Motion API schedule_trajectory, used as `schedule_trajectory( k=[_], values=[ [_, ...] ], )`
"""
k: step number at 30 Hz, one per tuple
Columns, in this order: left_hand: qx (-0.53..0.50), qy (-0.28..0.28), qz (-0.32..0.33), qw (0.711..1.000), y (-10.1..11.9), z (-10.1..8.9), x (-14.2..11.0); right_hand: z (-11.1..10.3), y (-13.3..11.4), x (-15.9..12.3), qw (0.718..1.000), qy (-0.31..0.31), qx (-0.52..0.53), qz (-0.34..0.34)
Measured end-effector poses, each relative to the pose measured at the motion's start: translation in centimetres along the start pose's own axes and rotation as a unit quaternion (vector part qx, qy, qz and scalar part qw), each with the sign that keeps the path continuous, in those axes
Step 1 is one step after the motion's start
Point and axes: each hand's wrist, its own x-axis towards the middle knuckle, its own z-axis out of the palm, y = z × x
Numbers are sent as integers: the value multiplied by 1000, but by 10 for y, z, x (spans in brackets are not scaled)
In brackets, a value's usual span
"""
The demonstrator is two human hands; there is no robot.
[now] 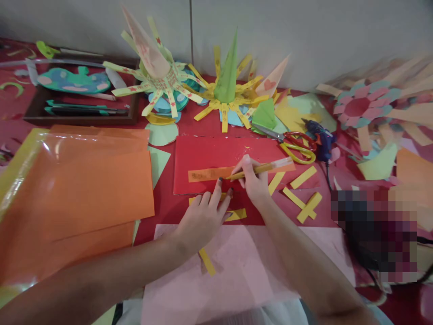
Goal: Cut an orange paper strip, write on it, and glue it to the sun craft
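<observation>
An orange paper strip [202,175] lies across a red board [209,151], with dark writing on its left part. My right hand [256,184] is closed round a golden-brown pen [262,169] with a clear end, its tip at the strip. My left hand [203,219] lies with fingers apart, the index fingertip at the strip's lower edge, close to the pen tip. Beneath and beside the left hand are short yellow paper strips [238,215]. More yellow strips [303,177] are scattered to the right of the board.
Stacked orange sheets [101,189] cover the left side; a pink sheet [243,271] lies in front. Scissors [297,143] and a glue gun [321,137] rest at right. Paper cones with strips [227,81] stand along the wall near a brown tray [81,118]. A pixelated patch hides the far right.
</observation>
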Motion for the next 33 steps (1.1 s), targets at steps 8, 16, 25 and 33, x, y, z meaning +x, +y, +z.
schedule_trajectory(
  k=[8,16,25,33],
  values=[
    [4,-30,5,1000,0,-2,1,-1,-1,-1,991,85,-100,-8],
    [-4,-27,-1,1000,0,-2,2,-6,-2,-3,990,35,-128,-44],
    [-2,-27,-1,1000,0,-3,2,-7,-2,-2,985,42,-160,-49],
    [-30,-26,-13,999,1,-1,2,-7,-1,-3,983,39,-167,-67]
  ],
)
